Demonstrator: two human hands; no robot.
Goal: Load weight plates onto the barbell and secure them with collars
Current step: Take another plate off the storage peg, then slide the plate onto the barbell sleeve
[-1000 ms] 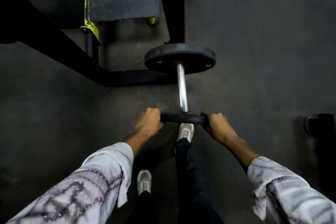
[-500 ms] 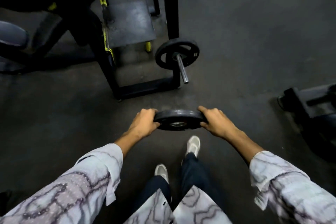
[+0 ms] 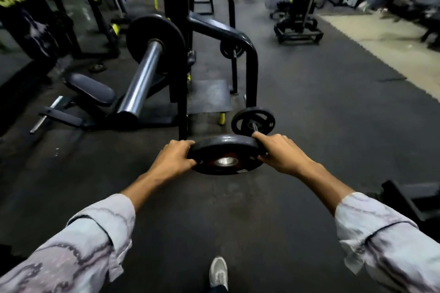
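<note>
I hold a small black weight plate (image 3: 225,153) nearly flat in front of me, its metal-ringed hole facing up. My left hand (image 3: 172,157) grips its left rim and my right hand (image 3: 281,152) its right rim. Up and to the left, the barbell sleeve (image 3: 142,81) points toward me, with a large black plate (image 3: 154,40) on it far from the end. Just behind the held plate, another small plate (image 3: 253,121) hangs on a low storage peg of the rack. I see no collars.
A black rack upright (image 3: 179,59) stands between the sleeve and the peg, with a curved frame (image 3: 247,54) behind. A padded bench (image 3: 91,89) lies at left. Dark rubber floor (image 3: 333,114) spreads to the right, with another machine (image 3: 298,24) far back and a black stand (image 3: 409,200) at right.
The plate has come off the low peg and risen. My view has lifted from the floor, bringing the barbell sleeve and the gym behind into sight.
</note>
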